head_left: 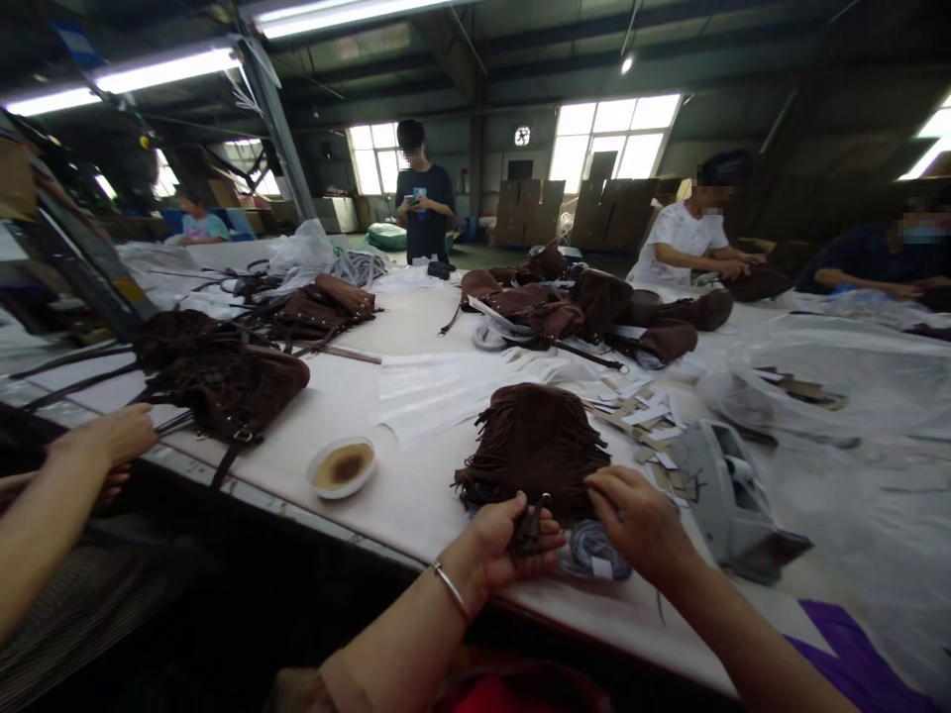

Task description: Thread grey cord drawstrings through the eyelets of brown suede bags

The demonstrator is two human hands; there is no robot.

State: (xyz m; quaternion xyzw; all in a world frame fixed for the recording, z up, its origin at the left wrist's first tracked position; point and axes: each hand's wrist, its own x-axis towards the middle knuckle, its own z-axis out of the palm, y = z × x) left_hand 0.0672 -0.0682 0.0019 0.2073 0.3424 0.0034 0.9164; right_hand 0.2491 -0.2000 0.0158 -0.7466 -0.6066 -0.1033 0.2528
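Note:
A dark brown fringed bag (pixel 546 441) lies on the white table directly in front of me. My left hand (pixel 520 545) is palm up at the bag's near edge, with a dark brown strap end (pixel 529 530) fitted with a metal ring held on the palm under the thumb. To the right, my right hand (pixel 643 515) has its fingertips pinched together at the bag's fringed side; what is between them is hidden. Just below the bag, between my hands, sits a coiled grey tape roll (pixel 598 550).
A white bowl (pixel 342 467) of brownish stuff stands left. A grey tape dispenser (pixel 732 500) and cardboard scraps (pixel 654 426) lie right. Brown bags (pixel 572 302) are piled behind. At left, a neighbour's hand (pixel 111 436) grips bag straps. More people are across the table.

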